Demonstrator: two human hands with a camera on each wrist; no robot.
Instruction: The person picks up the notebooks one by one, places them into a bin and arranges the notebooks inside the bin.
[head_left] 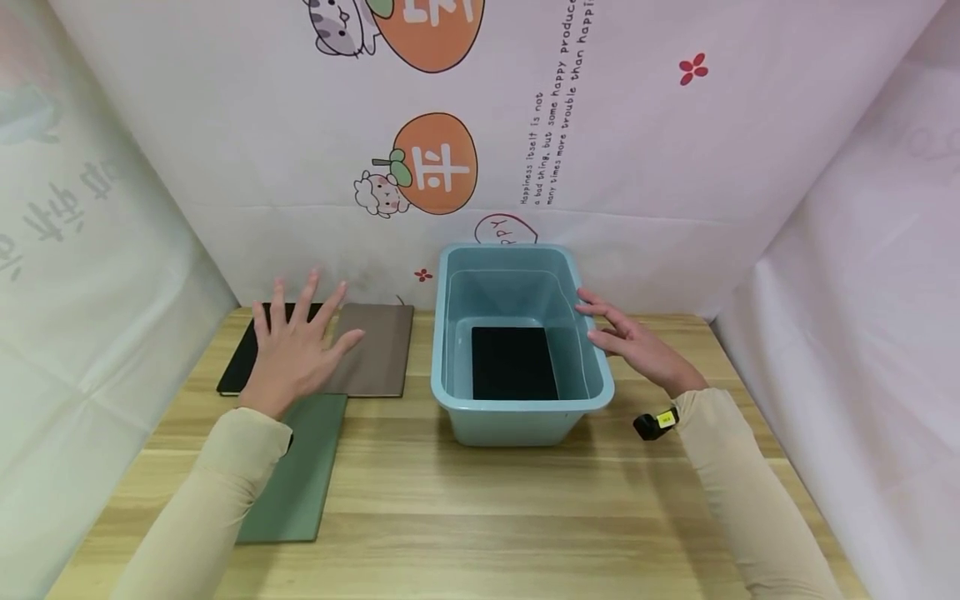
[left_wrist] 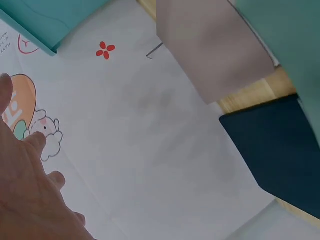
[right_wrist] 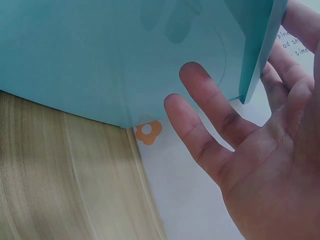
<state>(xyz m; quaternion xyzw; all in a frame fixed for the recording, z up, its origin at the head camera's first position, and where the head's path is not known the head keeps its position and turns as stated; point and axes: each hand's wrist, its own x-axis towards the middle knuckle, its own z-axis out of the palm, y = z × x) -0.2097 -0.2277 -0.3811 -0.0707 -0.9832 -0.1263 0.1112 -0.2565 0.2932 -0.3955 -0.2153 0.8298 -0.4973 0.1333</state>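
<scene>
My left hand (head_left: pixel 292 354), fingers spread, hovers over a black notebook (head_left: pixel 238 362) and a taupe notebook (head_left: pixel 375 350) lying side by side. It holds nothing; its fingers also show in the left wrist view. A green notebook (head_left: pixel 300 467) lies nearer, partly under my left forearm. At the centre stands a light-blue plastic bin (head_left: pixel 525 406) with a flat black rectangle, like a notebook cover, (head_left: pixel 513 362) on its floor. My right hand (head_left: pixel 637 342) touches the bin's right rim with loosely extended fingers; two other fingers lie outside the wall in the right wrist view.
A wooden table (head_left: pixel 465 517) carries everything. Printed white cloth (head_left: pixel 637 150) rises behind the bin, with more white cloth at both sides. A small black device with a yellow label (head_left: pixel 658 422) sits at the right wrist.
</scene>
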